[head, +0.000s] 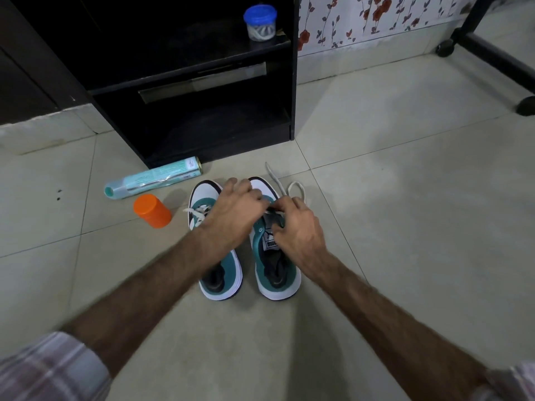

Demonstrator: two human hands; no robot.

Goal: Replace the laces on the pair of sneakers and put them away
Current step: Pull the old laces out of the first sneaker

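Sneakers sit side by side on the floor; our left hand and right hand pinch the white lace over the right sneaker, lacing step, next eyelet needs threading.

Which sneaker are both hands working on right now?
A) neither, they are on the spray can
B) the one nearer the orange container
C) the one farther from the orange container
C: the left hand and right hand meet over the right sneaker, pinching its white lace, away from the orange container.
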